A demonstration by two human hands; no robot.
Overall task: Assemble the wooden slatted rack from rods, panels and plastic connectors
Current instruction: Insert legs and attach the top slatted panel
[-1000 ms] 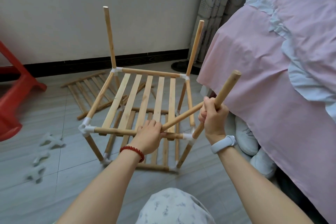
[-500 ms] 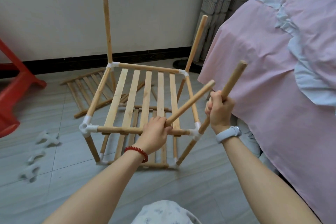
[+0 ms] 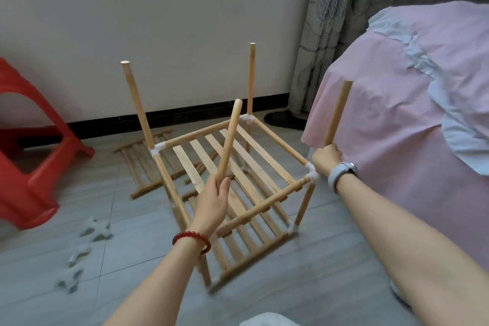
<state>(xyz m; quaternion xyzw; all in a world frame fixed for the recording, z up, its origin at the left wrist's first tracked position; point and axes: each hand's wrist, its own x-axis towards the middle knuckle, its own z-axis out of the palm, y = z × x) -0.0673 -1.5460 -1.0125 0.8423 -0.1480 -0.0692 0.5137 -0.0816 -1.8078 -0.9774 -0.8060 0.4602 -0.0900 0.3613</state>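
Left hand (image 3: 213,201): fingers clamped round loose rod (image 3: 229,139), rod rising above them.
Right hand (image 3: 326,159): fingers clamped round corner rod (image 3: 338,112), just above connector (image 3: 311,171).

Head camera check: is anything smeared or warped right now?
Head view: motion blur smears the white plastic connectors on the floor and the wooden rack's near bottom corner; wide-angle distortion bends the grey patterned curtain; even daylight, no glare.
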